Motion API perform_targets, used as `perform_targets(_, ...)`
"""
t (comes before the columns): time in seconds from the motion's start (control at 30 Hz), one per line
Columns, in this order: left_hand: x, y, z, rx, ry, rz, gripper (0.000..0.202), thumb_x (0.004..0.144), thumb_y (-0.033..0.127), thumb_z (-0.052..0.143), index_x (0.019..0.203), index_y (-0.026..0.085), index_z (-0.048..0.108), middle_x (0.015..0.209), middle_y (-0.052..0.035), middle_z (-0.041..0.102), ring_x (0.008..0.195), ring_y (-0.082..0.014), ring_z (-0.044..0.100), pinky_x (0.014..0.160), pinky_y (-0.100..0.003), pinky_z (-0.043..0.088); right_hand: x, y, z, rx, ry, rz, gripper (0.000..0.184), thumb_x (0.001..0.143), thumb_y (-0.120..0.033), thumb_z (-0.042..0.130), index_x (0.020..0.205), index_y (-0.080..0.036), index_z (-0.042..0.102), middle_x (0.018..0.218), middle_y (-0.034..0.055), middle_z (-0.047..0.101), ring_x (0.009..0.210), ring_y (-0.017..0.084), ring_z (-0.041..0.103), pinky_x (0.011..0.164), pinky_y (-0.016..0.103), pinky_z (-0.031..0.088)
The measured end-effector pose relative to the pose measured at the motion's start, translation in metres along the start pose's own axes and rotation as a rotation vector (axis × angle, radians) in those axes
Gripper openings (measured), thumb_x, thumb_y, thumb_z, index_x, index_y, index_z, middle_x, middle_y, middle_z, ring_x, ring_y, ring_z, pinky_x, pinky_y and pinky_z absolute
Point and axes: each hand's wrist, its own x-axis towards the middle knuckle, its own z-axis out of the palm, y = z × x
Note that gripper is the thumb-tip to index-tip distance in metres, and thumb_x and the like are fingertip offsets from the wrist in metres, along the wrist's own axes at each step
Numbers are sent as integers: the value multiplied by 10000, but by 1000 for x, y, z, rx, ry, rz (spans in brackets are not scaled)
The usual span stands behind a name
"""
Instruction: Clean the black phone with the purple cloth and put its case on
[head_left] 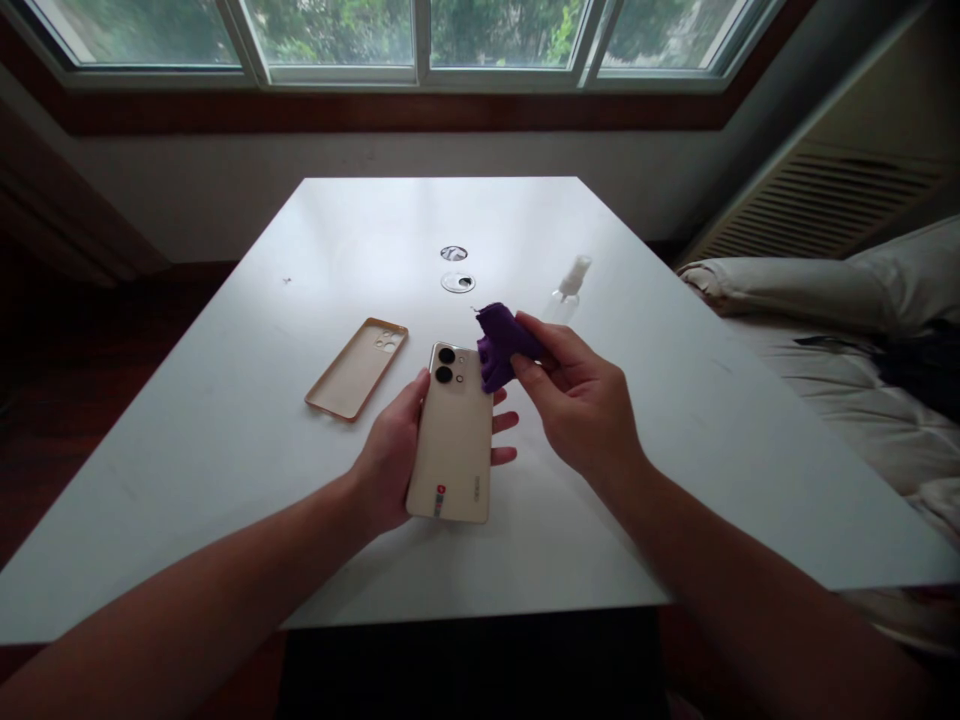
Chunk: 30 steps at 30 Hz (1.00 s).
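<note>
My left hand [391, 455] holds a cream-gold phone [454, 435] with its back up, two camera lenses at the top end. My right hand [577, 400] pinches a bunched purple cloth [501, 343] that sits against the phone's upper right corner. Both are held just above the white table [225, 420]. The phone's tan case [358, 381] lies empty on the table to the left of the phone, inner side up.
A small clear spray bottle with a white cap [574, 278] stands beyond my right hand. Two round cable-hole covers [456, 268] sit at the table's middle. A bed with pale bedding [840, 350] is at the right; windows run along the far wall.
</note>
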Motion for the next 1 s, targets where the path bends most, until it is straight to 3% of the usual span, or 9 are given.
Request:
perform_targets(0.17, 0, -3, -2, -7, 36, 10, 527, 1024, 507, 401, 1303, 147, 666, 1342, -182, 647, 1194, -367, 653, 876, -509, 616, -2, 3, 1, 12, -21, 28, 394, 899, -259, 710, 1291, -252, 676, 1161, 39, 730, 1015, 213, 709, 907, 403, 606)
perform_targets(0.4, 2, -3, -2, 11, 93, 19, 495, 1008, 494, 448, 1260, 137, 681, 1250, -185, 692, 1109, -347, 697, 831, -480, 628, 3, -4, -4, -202, -73, -50, 226, 890, -256, 713, 1112, -239, 757, 1023, 28, 734, 825, 165, 666, 748, 331, 566)
perform_targets(0.5, 1, -2, 0, 25, 104, 31, 481, 999, 474, 461, 1270, 135, 672, 1246, -190, 692, 1109, -354, 695, 823, -481, 627, 3, -3, -4, -204, -89, -7, 220, 892, -290, 715, 1096, -222, 758, 986, 36, 728, 814, 169, 661, 731, 331, 559)
perform_targets(0.67, -1, -1, 1, 35, 118, 47, 483, 988, 441, 448, 1276, 118, 663, 1216, -207, 695, 1108, -384, 689, 817, -496, 619, 3, 2, 0, -16, 57, 90, 240, 898, -351, 721, 1105, -231, 721, 949, 24, 738, 827, 164, 683, 757, 322, 571)
perform_targets(0.8, 0, -1, -2, 29, 72, 41, 481, 984, 442, 440, 1235, 119, 691, 1223, -196, 694, 1112, -380, 687, 828, -489, 616, 8, 0, 0, 234, 181, 104, 233, 898, -384, 728, 1063, -229, 674, 849, -5, 718, 694, 117, 651, 623, 242, 532)
perform_targets(0.9, 0, -1, -3, 27, 22, 41, 490, 990, 441, 421, 1257, 128, 687, 1298, -186, 665, 1102, -354, 691, 832, -462, 617, 15, 2, -4, 428, 150, 248, 288, 907, -418, 707, 1119, -233, 644, 902, 0, 723, 685, 112, 652, 588, 228, 523)
perform_targets(1.0, 0, -1, -2, 29, 20, 40, 498, 992, 440, 414, 1287, 132, 671, 1325, -184, 652, 1090, -340, 694, 834, -455, 617, 19, 7, -7, 541, 14, 445, 341, 904, -436, 685, 1156, -210, 645, 1004, 38, 727, 769, 138, 679, 615, 243, 546)
